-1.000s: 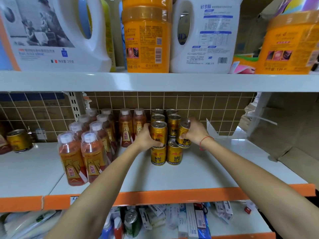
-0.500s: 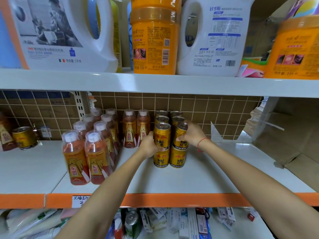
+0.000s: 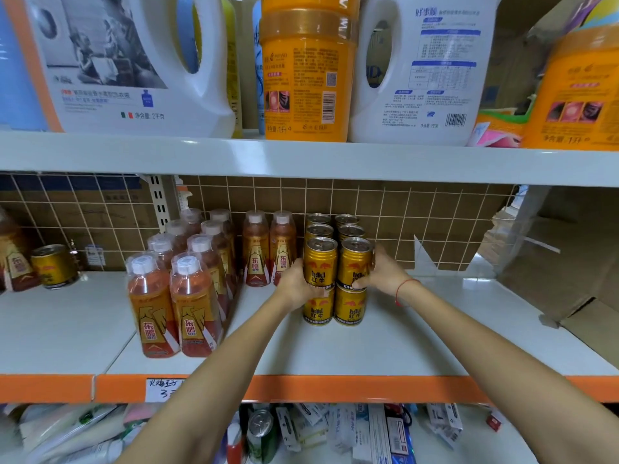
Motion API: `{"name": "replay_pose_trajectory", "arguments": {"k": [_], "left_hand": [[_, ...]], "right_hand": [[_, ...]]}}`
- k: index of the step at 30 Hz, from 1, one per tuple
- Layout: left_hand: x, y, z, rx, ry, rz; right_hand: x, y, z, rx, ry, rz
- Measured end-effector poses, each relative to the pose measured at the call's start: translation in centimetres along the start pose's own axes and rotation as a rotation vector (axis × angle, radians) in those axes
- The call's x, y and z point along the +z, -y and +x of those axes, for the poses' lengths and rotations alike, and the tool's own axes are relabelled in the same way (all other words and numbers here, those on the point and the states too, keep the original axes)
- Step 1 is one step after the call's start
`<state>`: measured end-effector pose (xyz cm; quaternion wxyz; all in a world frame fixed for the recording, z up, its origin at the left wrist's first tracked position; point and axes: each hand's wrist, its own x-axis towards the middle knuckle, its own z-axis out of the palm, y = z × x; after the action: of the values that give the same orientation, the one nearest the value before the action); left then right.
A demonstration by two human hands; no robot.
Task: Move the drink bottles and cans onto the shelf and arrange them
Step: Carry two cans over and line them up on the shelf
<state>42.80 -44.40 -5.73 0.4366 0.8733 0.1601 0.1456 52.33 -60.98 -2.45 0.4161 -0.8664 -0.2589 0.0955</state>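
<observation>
Carefully, my left hand and right hand each gripped an upper Red Bull can, which I judged needed squaring over the lower cans mid-shelf.

Bare forearms; a thin red string bracelet circles the right wrist.

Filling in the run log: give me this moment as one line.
left hand: grips upper left can | right hand: grips upper right can | both stacked on front cans | shelf
</observation>
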Motion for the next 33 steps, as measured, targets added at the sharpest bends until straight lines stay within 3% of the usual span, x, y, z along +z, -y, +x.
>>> {"name": "replay_pose_trajectory", "arguments": {"k": [7,14,33], "left_hand": [[0.2,-0.2,0.0,-0.033,-0.017,0.038],[0.7,-0.1,-0.6,-0.020,-0.062,-0.014],[1.9,0.5,-1.3,0.000,-0.155,-0.131]], "right_hand": [[4.2,-1.1,-1.1,0.077,-0.179,0.223],[5.7,-1.3,-0.7,0.095,-0.301,0.202],[6.3,-2.4,-1.0,0.039,-0.319,0.235]]}}
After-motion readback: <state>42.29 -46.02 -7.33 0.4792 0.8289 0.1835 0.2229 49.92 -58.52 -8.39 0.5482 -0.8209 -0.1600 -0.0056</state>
